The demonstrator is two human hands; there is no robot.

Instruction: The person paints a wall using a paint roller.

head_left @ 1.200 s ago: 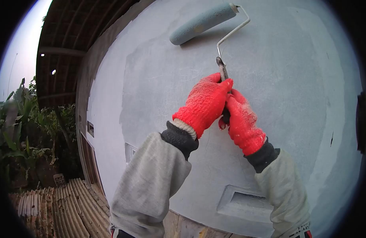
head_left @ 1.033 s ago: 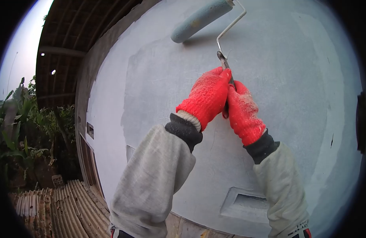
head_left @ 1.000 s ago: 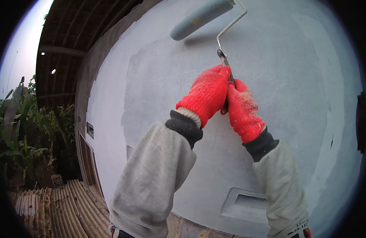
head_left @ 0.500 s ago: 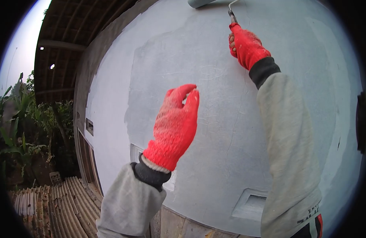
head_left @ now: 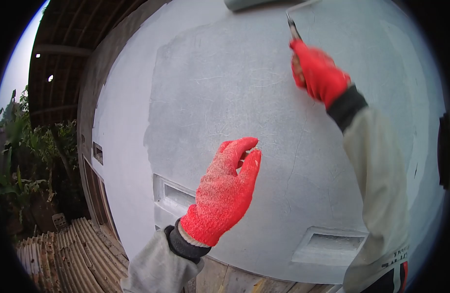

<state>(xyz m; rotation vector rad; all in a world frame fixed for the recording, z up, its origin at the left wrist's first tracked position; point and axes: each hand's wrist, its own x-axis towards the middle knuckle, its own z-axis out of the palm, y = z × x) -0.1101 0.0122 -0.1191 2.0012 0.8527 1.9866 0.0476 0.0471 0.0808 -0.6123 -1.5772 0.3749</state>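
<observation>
My right hand [head_left: 320,73], in a red glove, is wrapped round the handle of a paint roller [head_left: 294,30] high on the wall. The roller's bent wire frame runs up to the top edge of the view, where part of its grey roller sleeve [head_left: 252,4] shows; the rest is cut off. Lower down, my left hand [head_left: 225,190], also red-gloved, is raised in front of the wall. Its fingers are bent, with a small gap between thumb and fingers and nothing held. The wall [head_left: 220,93] carries a darker grey patch amid paler paint, with fine cracks.
Two recessed vents sit low in the wall, a left vent [head_left: 178,195] and a right vent [head_left: 332,242]. A rusty corrugated roof [head_left: 71,256] lies below left, with plants [head_left: 27,180] beyond. A dark roof overhang [head_left: 71,53] juts out at upper left. Something dark [head_left: 444,151] stands at the right edge.
My right hand has moved down and to the right in view with the roller, and more of the sleeve shows. The left hand also sits lower and further right; the view has shifted slightly.
</observation>
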